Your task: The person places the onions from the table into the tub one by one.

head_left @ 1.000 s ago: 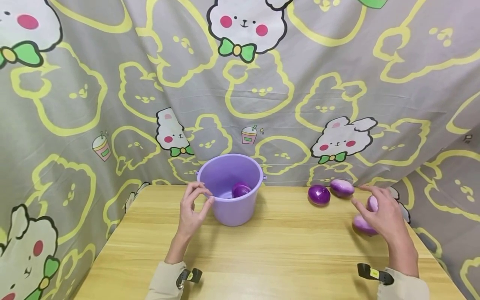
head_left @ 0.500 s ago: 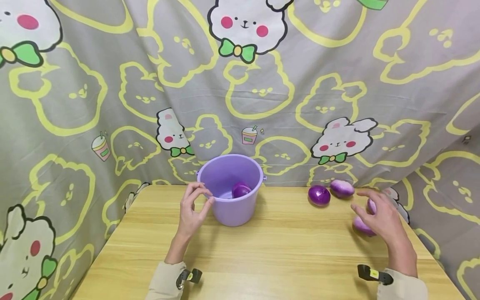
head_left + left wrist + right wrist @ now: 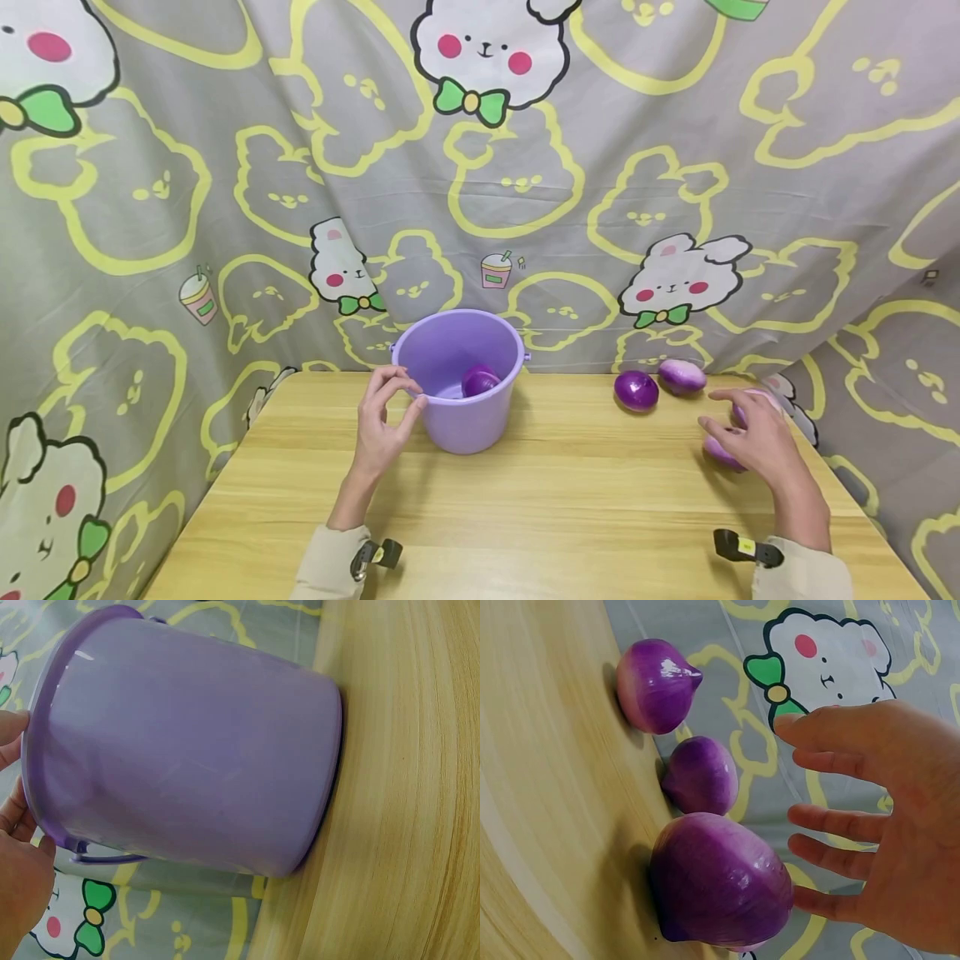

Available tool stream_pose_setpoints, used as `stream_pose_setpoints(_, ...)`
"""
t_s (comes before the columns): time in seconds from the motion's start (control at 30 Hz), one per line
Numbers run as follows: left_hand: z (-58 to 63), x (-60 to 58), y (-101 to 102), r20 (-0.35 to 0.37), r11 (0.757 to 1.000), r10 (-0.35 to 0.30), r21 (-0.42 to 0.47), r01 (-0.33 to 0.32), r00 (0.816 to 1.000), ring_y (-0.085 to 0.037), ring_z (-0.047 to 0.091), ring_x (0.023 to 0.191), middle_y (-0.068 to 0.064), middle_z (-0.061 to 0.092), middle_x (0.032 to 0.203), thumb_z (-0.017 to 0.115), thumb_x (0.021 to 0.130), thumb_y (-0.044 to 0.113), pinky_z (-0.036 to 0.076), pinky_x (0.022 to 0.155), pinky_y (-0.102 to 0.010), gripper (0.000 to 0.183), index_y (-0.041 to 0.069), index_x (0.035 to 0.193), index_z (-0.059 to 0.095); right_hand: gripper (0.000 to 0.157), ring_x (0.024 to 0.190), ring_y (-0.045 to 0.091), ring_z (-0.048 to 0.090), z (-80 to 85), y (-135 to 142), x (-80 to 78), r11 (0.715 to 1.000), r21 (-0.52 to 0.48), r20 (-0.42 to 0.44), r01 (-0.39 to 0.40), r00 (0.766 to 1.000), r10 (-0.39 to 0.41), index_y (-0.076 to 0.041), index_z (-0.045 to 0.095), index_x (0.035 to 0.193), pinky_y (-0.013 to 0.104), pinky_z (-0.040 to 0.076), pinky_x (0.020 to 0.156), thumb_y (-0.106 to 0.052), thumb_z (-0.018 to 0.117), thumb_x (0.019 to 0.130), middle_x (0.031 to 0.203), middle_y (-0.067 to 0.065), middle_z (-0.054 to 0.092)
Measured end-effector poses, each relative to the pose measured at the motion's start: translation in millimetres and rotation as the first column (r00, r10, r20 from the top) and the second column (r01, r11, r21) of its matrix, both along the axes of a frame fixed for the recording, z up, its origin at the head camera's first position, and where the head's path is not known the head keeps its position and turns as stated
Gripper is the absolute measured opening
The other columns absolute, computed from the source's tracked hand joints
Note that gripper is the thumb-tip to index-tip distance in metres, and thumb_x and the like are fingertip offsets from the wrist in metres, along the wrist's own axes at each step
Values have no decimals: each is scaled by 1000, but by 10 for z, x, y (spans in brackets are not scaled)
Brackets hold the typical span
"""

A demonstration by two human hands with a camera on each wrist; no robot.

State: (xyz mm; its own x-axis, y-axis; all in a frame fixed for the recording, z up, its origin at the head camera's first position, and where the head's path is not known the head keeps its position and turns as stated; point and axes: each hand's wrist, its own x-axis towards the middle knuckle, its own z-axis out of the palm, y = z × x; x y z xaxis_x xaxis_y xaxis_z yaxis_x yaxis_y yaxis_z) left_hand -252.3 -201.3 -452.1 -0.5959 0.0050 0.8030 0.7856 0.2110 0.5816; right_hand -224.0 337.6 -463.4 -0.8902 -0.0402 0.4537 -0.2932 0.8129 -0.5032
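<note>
A purple bucket (image 3: 467, 425) stands upright on the wooden table, with one red onion (image 3: 480, 382) visible inside. My left hand (image 3: 381, 421) holds the bucket's rim at its near left side, thumb and fingers bent at the edge; the left wrist view also shows these fingers at the rim. Over at the right, my right hand (image 3: 765, 446) hovers above the onions with its fingers spread, holding nothing. Beneath it lie a pale purple onion (image 3: 722, 452) and another onion (image 3: 759, 405), both partly hidden. A large onion (image 3: 720, 881) is nearest the fingers in the right wrist view.
Two more onions, a dark one (image 3: 637, 391) and a paler one (image 3: 682, 377), lie near the table's back edge, left of my right hand. A patterned grey curtain (image 3: 540, 192) hangs behind the table (image 3: 525, 508). Both wrists carry black camera straps.
My right hand has shifted slightly left and lower over the onions, uncovering more of the rightmost one. The left hand keeps its place at the bucket's rim.
</note>
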Motion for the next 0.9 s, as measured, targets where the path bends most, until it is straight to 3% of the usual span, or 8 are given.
stream_pose_setpoints(0.23,4,1,3,2,1000,7,2,-7,1000,-27,51,116,-24,56,107,74,78,-18,40,112,-33,22,-4,93,70,43,112,52,47,-2,17,22,1000,12,49,3,999,-4,3,64,122,65,37,89,-19,79,88,117,34,59)
stream_pose_setpoints(0.47,-34,-23,-8,-13,1000,15,-2,-15,1000,-29,51,116,-26,56,107,74,77,-19,40,113,-33,22,-5,93,70,45,107,54,56,-57,45,15,1000,26,124,5,992,-8,3,63,123,67,41,88,-23,79,89,115,37,61)
stream_pose_setpoints(0.9,15,9,-5,5,1000,1,-3,-1,1000,-28,52,116,-20,57,108,75,82,-13,40,113,-34,19,1,94,71,42,105,53,58,-136,94,-8,998,57,141,13,990,-21,3,67,115,61,42,85,-22,80,84,113,37,63)
